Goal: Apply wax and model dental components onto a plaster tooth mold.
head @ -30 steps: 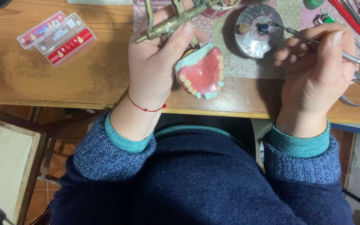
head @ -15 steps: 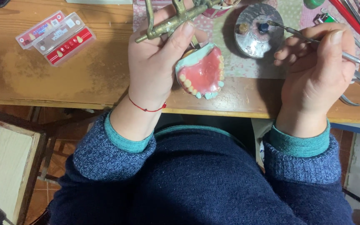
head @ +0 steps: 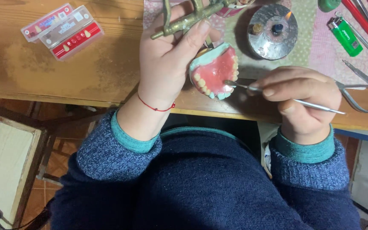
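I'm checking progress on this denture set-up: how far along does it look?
Done: teeth line the pink wax arch of the denture model. In hand: the left hand grips the brass articulator; the right hand puts a metal instrument tip to the wax. Left: unclear; the burner is lit.

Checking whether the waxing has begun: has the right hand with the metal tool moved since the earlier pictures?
Yes. The right hand has come down from beside the round burner, and the metal tool tip now touches the denture.

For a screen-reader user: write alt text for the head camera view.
The right hand touches a thin metal tool to a pink denture model, held by the left hand on a brass frame over a wooden table.
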